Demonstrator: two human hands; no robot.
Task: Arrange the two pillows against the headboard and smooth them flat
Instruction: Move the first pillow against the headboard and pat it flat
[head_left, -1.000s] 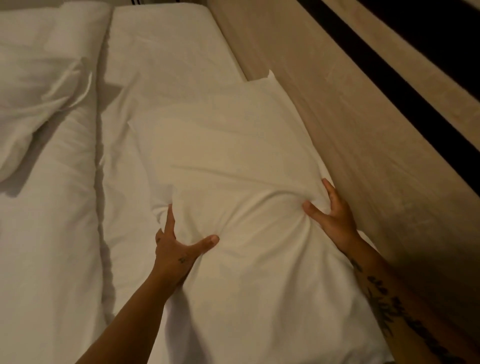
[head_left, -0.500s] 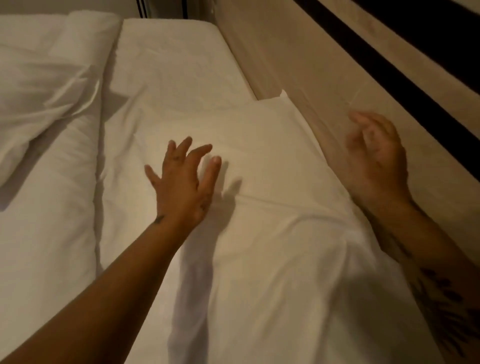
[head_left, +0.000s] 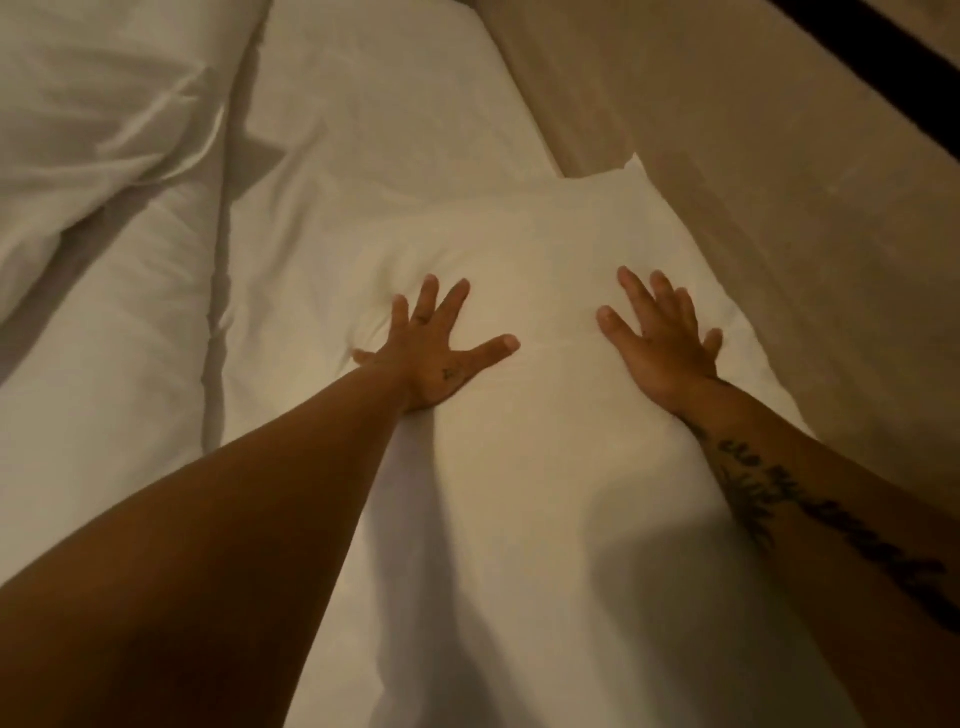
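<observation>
A white pillow (head_left: 519, 249) lies flat on the bed with its right edge along the beige headboard (head_left: 779, 182). My left hand (head_left: 431, 348) rests palm down on the pillow's left half, fingers spread. My right hand (head_left: 660, 338) presses palm down on its right half near the headboard, fingers also spread. Neither hand holds anything. Bedding extends below my arms toward the bottom edge; I cannot tell whether that is a second pillow.
A rumpled white duvet (head_left: 93, 156) is bunched at the upper left. The white bed sheet (head_left: 374, 104) stretches beyond the pillow toward the far end. A dark strip (head_left: 883, 62) runs along the headboard's top right.
Both hands let go of the bunched pillow, lifted above it with fingers apart, and now lie flat on its surface. The pillow has settled flat beside the headboard.
</observation>
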